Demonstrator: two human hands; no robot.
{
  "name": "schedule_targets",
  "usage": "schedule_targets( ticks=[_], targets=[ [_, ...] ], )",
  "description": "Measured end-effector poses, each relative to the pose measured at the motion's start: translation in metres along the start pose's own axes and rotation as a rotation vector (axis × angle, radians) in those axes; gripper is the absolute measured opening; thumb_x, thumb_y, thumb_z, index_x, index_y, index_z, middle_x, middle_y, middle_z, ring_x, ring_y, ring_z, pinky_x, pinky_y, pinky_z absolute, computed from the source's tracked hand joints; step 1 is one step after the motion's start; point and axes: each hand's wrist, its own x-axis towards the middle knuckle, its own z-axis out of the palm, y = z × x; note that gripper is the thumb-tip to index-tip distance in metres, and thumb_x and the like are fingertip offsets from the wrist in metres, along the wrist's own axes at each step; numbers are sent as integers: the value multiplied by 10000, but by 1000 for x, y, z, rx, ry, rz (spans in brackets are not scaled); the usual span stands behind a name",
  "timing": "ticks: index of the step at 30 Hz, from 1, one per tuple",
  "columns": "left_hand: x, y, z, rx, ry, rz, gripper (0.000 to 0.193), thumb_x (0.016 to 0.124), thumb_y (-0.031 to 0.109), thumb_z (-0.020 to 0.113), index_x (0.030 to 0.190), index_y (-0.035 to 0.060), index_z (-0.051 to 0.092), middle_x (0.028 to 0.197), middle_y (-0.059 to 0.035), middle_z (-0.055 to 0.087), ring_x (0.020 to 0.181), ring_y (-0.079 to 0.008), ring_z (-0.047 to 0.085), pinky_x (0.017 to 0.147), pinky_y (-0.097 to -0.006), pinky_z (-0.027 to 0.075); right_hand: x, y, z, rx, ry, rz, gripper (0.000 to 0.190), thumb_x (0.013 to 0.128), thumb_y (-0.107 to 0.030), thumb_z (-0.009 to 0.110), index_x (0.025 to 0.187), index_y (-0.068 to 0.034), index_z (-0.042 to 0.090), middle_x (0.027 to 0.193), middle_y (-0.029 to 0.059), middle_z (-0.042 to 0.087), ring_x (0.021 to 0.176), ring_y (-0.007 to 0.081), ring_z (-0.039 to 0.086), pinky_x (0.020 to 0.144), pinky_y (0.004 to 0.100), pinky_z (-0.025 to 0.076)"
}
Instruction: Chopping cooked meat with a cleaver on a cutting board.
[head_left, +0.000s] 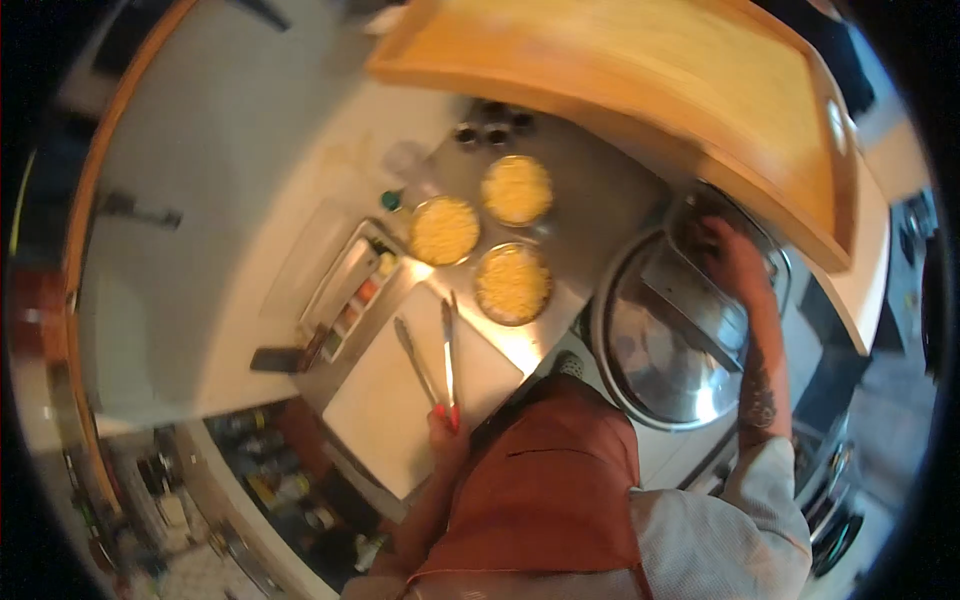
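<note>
My left hand (448, 442) grips a pair of metal tongs (448, 352) with red ends. The tongs' two arms are spread apart above a white cutting board (367, 397). My right hand (733, 259) reaches down into a metal container (694, 319) at the rim of a large round metal vessel (630, 337). Its fingertips are hidden in the container's dark interior, so I cannot tell whether they hold anything. Beyond the board, three round dishes (513, 285) topped with yellow shreds, which look like grated cheese, stand on a metal worktop (581, 199).
A wooden shelf or tray (600, 90) overhangs the far side, close to my right hand. Left of the dishes sit a compartmented caddy (360, 292) with coloured contents and a green-capped container (391, 200). Several small dark cups (496, 135) stand at the back.
</note>
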Motion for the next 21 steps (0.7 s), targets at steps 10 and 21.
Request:
schedule_targets(
  ticks=[10, 21],
  targets=[
    [66, 34, -38, 248, 438, 204, 666, 865, 265, 686, 1381, -56, 414, 1285, -311, 489, 1211, -455, 469, 1055, -514, 358, 14, 36, 6, 72, 163, -230, 221, 889, -66, 619, 1103, -20, 647, 1056, 167, 668, 975, 346, 644, 855, 403, 504],
    [219, 52, -215, 950, 168, 274, 376, 879, 197, 637, 1201, 26, 548, 1155, -167, 619, 1159, -329, 539, 981, -534, 352, -90, -228, 20, 879, -214, -82, 276, 936, -57, 612, 1209, -21, 613, 947, 40, 663, 869, 106, 618, 800, 274, 519]
  ],
)
